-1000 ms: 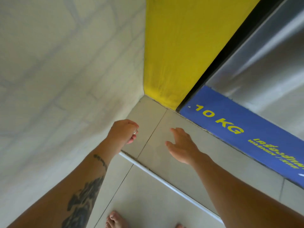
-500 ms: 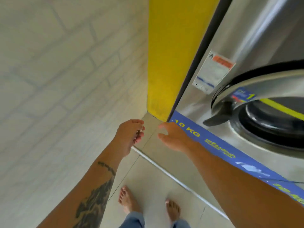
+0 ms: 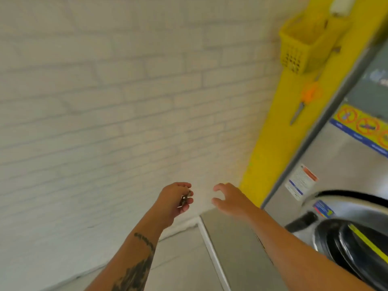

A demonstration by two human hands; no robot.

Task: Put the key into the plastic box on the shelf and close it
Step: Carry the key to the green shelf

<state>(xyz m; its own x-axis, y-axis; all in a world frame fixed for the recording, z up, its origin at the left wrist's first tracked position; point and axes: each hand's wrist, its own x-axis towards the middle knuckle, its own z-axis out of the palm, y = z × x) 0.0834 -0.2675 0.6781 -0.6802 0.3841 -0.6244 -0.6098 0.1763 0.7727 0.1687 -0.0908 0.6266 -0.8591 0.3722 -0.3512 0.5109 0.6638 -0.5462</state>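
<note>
With the key (image 3: 184, 200) pinched in the curled left hand (image 3: 173, 201) and the right hand (image 3: 230, 199) loosely spread and empty, carry it steadily toward one o'clock, where a yellow basket (image 3: 302, 45) hangs; no plastic box shows.

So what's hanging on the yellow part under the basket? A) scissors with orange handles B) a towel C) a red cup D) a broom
A: scissors with orange handles hang blades down on the yellow pillar, just below the yellow basket.
</note>
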